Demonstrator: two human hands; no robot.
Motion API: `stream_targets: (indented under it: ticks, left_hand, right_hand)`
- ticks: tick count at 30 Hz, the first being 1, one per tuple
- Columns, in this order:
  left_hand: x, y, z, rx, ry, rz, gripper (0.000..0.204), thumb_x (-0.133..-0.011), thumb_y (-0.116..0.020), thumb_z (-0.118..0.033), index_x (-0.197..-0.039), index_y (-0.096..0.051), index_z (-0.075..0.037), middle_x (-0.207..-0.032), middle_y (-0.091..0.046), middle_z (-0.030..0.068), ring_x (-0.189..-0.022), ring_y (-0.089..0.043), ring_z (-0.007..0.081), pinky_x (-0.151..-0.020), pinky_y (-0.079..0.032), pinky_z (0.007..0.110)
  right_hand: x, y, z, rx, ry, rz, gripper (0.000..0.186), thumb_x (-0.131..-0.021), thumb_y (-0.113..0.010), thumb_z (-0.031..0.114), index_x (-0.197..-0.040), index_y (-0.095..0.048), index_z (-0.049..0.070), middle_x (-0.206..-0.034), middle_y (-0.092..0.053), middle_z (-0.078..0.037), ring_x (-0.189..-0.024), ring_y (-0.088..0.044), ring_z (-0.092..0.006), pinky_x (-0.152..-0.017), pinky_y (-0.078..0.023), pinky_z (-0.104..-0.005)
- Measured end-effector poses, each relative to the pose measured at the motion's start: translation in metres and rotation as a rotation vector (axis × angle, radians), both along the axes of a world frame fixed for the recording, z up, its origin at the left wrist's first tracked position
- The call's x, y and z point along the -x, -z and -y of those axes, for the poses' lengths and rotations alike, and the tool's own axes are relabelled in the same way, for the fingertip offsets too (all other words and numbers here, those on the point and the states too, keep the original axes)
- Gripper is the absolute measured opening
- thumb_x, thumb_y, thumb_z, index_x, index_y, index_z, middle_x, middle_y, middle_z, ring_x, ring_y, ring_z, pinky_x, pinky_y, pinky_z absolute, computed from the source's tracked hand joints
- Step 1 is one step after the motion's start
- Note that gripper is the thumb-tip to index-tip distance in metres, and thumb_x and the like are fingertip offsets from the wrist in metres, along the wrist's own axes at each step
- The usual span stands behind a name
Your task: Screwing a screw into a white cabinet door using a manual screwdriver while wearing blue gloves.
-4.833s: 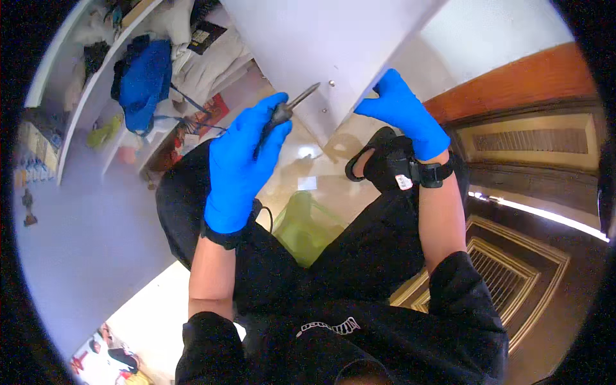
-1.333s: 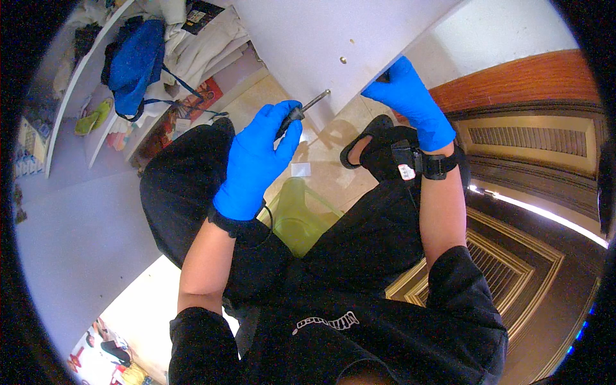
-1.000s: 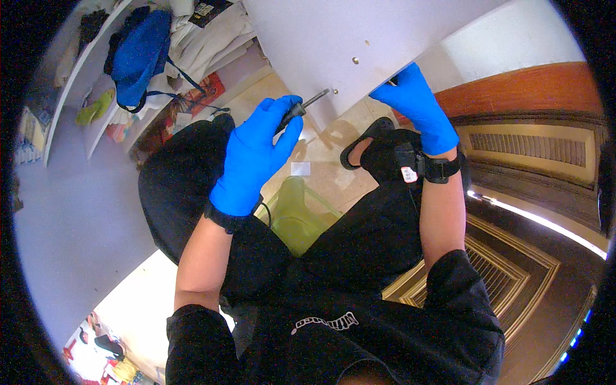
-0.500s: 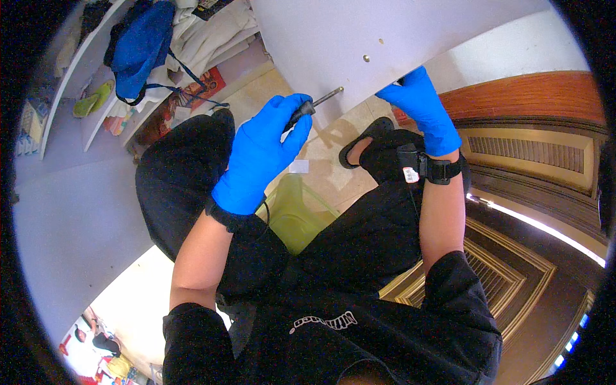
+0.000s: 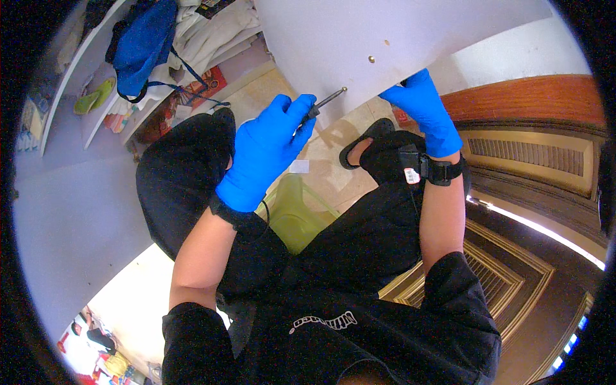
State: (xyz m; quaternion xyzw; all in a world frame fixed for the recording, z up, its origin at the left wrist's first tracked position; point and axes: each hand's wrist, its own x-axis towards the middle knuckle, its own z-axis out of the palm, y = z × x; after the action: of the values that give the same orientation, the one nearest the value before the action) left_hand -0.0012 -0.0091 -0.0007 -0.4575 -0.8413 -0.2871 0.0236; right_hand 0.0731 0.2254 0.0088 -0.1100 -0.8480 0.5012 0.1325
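My left hand (image 5: 266, 151), in a blue glove, is closed round the dark handle of a screwdriver (image 5: 330, 98). The metal shaft points up and right, and its tip meets a small brass-coloured screw (image 5: 344, 89) in the white panel (image 5: 321, 38). Most of the handle is hidden in my fingers. A second round screw head (image 5: 371, 59) and a small hole (image 5: 386, 43) lie farther up the panel. My right hand (image 5: 423, 109), also gloved, grips the panel's edge. Its fingertips disappear behind that edge.
Left stand white shelves (image 5: 64, 77) with a blue bag (image 5: 144, 51), folded cloths (image 5: 215, 32) and green slippers (image 5: 94, 97). Between my legs is a green plastic stool (image 5: 292, 215). Brown louvred doors (image 5: 526, 151) line the right side. My slippered foot (image 5: 366, 144) rests on the tiles.
My left hand has turned a little round the screwdriver, covering more of its handle. The panel and both hands have shifted very slightly right.
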Motion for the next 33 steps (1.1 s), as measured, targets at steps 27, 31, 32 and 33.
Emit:
stream_targets:
  ticks: [27, 31, 32, 33]
  left_hand:
    - [-0.001, 0.004, -0.001, -0.100, 0.047, 0.028, 0.027, -0.078, -0.057, -0.020, -0.103, -0.051, -0.014, -0.078, -0.055, 0.0055, -0.058, -0.057, 0.0227, -0.047, -0.044, 0.029]
    - [-0.002, 0.006, -0.004, -0.166, 0.032, 0.179, 0.027, -0.078, -0.058, -0.021, -0.102, -0.053, -0.011, -0.084, -0.058, 0.0076, -0.065, -0.059, 0.0252, -0.054, -0.047, 0.030]
    - [-0.001, 0.007, -0.003, -0.164, 0.020, 0.250, 0.027, -0.078, -0.058, -0.022, -0.102, -0.053, -0.010, -0.086, -0.058, 0.0088, -0.068, -0.059, 0.0261, -0.057, -0.047, 0.030]
    - [0.000, 0.010, -0.002, -0.161, 0.022, 0.248, 0.027, -0.078, -0.058, -0.022, -0.102, -0.053, -0.010, -0.086, -0.058, 0.0088, -0.068, -0.059, 0.0261, -0.057, -0.047, 0.030]
  right_hand:
    - [0.000, -0.004, 0.002, 0.038, -0.049, -0.045, 0.034, -0.067, -0.067, 0.023, -0.094, -0.062, 0.005, -0.085, -0.063, -0.006, -0.078, -0.054, -0.0139, -0.073, -0.041, -0.0293]
    - [-0.001, -0.004, -0.001, 0.011, -0.024, 0.003, 0.035, -0.066, -0.066, 0.024, -0.095, -0.061, 0.005, -0.085, -0.063, -0.005, -0.078, -0.054, -0.0133, -0.074, -0.041, -0.0293]
    - [0.000, -0.004, 0.001, 0.005, -0.014, -0.003, 0.035, -0.067, -0.066, 0.024, -0.095, -0.061, 0.005, -0.084, -0.063, -0.005, -0.078, -0.055, -0.0131, -0.074, -0.041, -0.0293]
    - [0.001, -0.004, 0.002, -0.001, -0.004, -0.009, 0.035, -0.067, -0.066, 0.024, -0.095, -0.061, 0.004, -0.084, -0.063, -0.005, -0.079, -0.055, -0.0130, -0.074, -0.041, -0.0293]
